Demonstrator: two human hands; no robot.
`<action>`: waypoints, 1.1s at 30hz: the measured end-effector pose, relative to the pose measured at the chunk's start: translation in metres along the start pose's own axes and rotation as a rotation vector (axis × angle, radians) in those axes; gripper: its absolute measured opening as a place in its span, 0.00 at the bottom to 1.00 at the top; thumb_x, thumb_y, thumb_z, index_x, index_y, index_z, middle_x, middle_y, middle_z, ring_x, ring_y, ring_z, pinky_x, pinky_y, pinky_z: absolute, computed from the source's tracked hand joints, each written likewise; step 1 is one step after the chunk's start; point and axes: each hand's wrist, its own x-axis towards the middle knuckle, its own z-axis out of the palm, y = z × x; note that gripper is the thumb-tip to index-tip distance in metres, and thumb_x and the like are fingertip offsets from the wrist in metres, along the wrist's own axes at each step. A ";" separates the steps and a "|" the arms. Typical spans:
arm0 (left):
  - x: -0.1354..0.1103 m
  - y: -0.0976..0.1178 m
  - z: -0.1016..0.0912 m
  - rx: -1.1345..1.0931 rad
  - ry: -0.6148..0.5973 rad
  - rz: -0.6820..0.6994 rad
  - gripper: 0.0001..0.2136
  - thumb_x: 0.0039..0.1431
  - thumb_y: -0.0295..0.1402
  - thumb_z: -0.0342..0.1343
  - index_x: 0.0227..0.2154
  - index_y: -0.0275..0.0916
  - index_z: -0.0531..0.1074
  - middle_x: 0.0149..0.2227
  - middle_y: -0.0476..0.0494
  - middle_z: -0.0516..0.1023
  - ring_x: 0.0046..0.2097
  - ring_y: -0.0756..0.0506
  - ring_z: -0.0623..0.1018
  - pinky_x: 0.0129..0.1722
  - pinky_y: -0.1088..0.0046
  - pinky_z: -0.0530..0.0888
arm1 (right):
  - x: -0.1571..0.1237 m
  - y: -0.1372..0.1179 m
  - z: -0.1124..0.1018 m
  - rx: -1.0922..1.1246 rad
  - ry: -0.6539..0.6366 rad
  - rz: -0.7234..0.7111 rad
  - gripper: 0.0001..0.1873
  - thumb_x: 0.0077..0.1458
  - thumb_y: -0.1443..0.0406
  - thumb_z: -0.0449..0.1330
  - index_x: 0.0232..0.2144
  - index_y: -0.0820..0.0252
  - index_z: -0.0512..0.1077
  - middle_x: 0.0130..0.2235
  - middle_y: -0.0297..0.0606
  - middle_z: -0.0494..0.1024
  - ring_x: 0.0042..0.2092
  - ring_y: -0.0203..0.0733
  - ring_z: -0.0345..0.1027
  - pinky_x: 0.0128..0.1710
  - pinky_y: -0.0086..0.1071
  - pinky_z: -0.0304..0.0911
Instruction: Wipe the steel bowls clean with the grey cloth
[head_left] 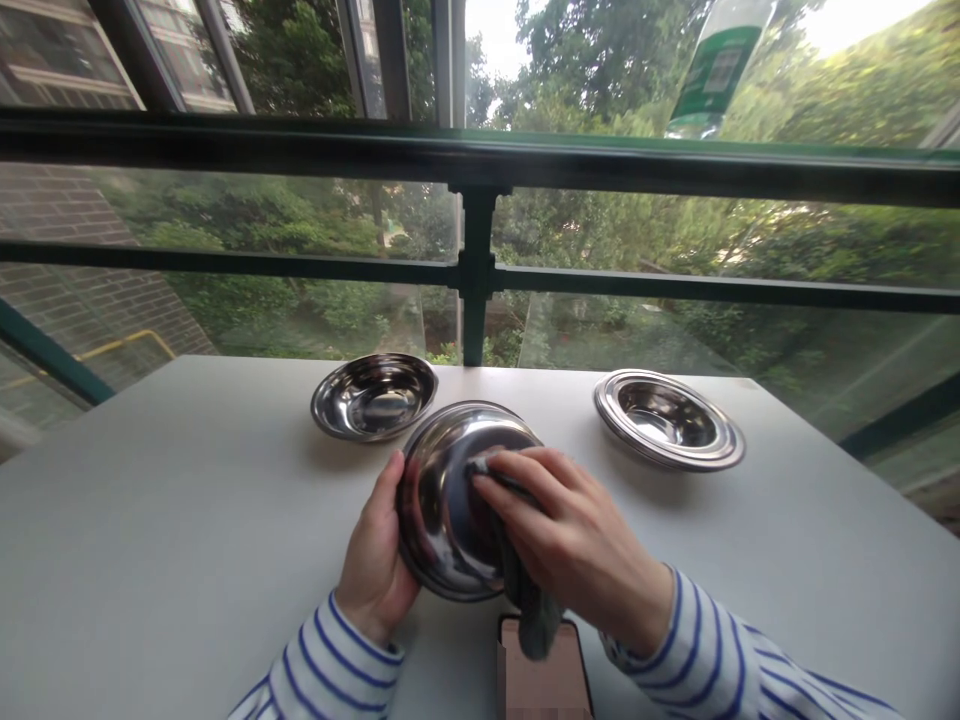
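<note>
While left hand [375,560] grips bowl [442,500], right hand [577,545] clutches cloth [529,610] before 2 dishes [375,397] [667,418].

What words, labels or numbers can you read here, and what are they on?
Nothing is legible.
The green and white label on the bottle up top: print too blurred to read.
The steel bowl in the left hand and the grey cloth under the right hand: no writing.
The flat object at the bottom edge: blurred.

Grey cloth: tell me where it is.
Head view, low centre: the grey cloth is pressed by the right hand against the tilted round steel bowl held by the left hand.
</note>
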 end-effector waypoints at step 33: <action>0.003 0.002 0.000 0.009 0.116 0.045 0.12 0.59 0.32 0.49 0.34 0.32 0.77 0.31 0.40 0.82 0.39 0.42 0.80 0.44 0.64 0.74 | 0.000 0.002 0.001 0.057 -0.090 0.010 0.16 0.57 0.69 0.54 0.49 0.62 0.67 0.49 0.46 0.69 0.46 0.47 0.61 0.43 0.42 0.65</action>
